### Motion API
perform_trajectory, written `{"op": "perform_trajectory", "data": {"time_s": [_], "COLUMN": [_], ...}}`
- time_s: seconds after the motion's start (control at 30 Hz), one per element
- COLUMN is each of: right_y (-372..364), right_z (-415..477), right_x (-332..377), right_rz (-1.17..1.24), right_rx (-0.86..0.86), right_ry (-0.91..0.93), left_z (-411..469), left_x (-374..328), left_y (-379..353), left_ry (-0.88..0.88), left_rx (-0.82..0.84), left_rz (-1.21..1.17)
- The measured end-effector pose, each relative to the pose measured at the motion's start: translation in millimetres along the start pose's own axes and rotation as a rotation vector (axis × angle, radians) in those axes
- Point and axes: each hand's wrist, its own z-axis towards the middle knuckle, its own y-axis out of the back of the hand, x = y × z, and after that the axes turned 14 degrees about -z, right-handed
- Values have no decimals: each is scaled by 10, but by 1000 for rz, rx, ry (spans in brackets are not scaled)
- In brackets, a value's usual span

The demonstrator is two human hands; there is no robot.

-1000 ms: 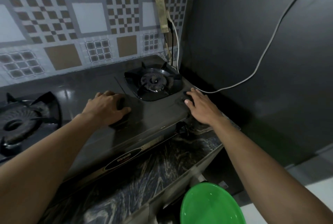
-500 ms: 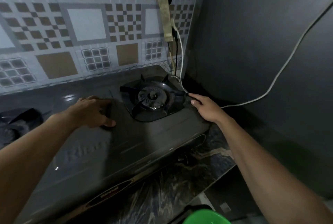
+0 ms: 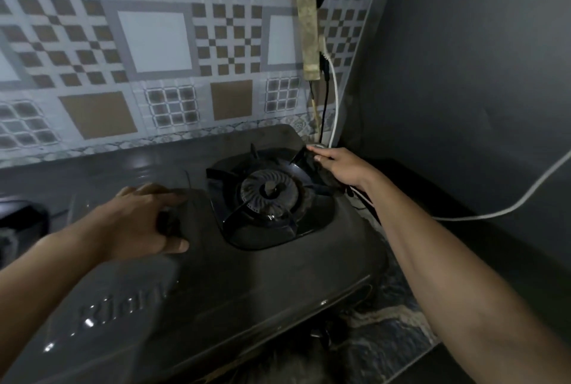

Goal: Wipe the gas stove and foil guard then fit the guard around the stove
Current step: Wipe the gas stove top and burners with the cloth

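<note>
In a dim kitchen corner, on a marbled tabletop [image 3: 386,331]: a dark gas stove [image 3: 247,284], back edge close to the patterned tile wall [image 3: 154,40], right end near the grey side wall [image 3: 463,74]. Low on the stove's top, just left of the right-hand burner [image 3: 268,190], the left hand [image 3: 139,223], its grip clamped on a small dark wad [image 3: 168,224] between thumb and fingers, the wad touching the metal; cloth or sponge, impossible to tell. At the stove's far right corner, just beside the black pan support [image 3: 234,220], the right hand [image 3: 343,167], fingers pointing left along the edge; that grip, apart or closed on something, not to be told from this angle.

Raised brand lettering [image 3: 129,300] on the near part of the top, blurred. At the left margin, part of a second burner [image 3: 21,220]. On the tile wall above the corner, a grimy power strip [image 3: 309,34], upright, with a white cable [image 3: 494,213] running down behind the right hand and out across the grey wall.
</note>
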Motion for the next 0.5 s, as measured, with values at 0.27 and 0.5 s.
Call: {"op": "perform_trajectory", "data": {"time_s": [0.27,0.5], "right_y": [122,134], "right_z": [614,986], "right_x": [234,551], "right_rz": [-137,-453], "right_rx": [59,106], "right_ry": [-3,1], "left_z": [-13,-59], "left_x": [17,40], "left_y": [-46,-36], "left_ry": [-18,-20], "left_rx": [-42,-57], "left_rz": [15,1]}}
